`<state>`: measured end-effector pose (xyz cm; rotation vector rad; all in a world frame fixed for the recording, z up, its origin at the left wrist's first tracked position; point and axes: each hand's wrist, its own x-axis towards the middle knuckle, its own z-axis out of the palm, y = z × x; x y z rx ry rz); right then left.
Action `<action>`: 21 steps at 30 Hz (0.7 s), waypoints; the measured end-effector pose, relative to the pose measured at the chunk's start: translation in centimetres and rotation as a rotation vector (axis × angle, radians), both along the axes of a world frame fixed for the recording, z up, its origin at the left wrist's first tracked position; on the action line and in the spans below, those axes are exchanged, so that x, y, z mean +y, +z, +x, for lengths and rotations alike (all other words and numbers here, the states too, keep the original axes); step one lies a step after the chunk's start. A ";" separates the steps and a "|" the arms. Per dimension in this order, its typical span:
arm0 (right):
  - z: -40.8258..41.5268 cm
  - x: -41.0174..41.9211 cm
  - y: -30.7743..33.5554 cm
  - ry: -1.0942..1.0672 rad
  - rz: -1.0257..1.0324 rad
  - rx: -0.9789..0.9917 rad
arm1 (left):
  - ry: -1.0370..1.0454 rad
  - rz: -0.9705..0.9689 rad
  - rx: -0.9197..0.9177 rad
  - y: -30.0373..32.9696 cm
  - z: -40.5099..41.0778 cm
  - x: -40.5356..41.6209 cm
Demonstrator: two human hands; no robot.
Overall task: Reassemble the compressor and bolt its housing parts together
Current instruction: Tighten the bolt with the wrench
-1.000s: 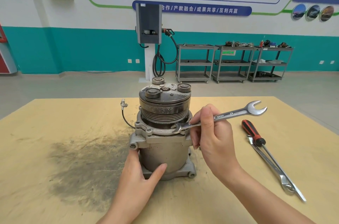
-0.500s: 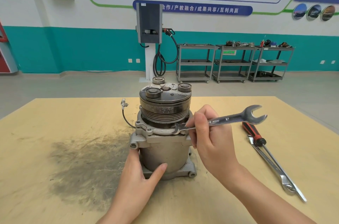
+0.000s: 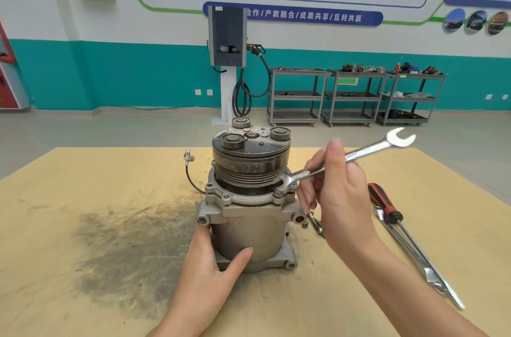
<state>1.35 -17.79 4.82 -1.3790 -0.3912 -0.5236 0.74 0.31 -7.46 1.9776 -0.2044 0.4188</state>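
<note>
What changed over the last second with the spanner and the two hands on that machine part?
The right hand swung the spanner round the bolt: its free end rose and moved away from the person, while the other end stayed at the flange bolt. Unchanged: the left hand holds the compressor body; the screwdriver and second wrench lie on the table.

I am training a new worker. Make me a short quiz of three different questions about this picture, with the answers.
1. True or false: the left hand holds the compressor body.
2. Which tool does the right hand hold? A) screwdriver B) wrench C) hammer
3. Fill in: the screwdriver handle is red and ____.

Key:
1. True.
2. B, the wrench; its lower end sits at a flange bolt.
3. Black.
</note>
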 end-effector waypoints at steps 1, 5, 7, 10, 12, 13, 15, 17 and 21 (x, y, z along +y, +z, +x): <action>0.4 -0.3 0.1 0.051 0.021 0.076 | -0.001 -0.002 0.003 0.0 0.0 0.0; 1.5 -0.8 -0.6 0.145 0.081 0.228 | -0.005 -0.010 0.006 -0.1 0.0 0.0; 1.8 -0.8 -0.8 0.164 0.100 0.232 | -0.002 -0.007 0.005 0.0 -0.1 0.0; 1.9 -0.8 -0.9 0.153 0.077 0.179 | 0.005 -0.009 0.006 0.2 -0.1 0.0; 1.7 -0.6 -1.1 0.095 0.057 0.114 | 0.006 -0.003 0.005 0.1 0.0 0.0; 1.6 -0.4 -1.3 0.060 0.058 0.081 | 0.006 0.001 0.005 0.0 0.0 0.0; 1.4 -0.1 -1.7 -0.003 0.069 0.014 | 0.008 0.003 0.009 -0.1 0.0 0.0; 1.2 0.1 -2.0 -0.064 0.068 -0.058 | 0.010 0.007 0.019 -0.1 0.0 0.0; 0.4 0.5 -2.0 -0.146 -0.026 -0.204 | 0.012 0.007 0.030 -0.1 -0.1 0.0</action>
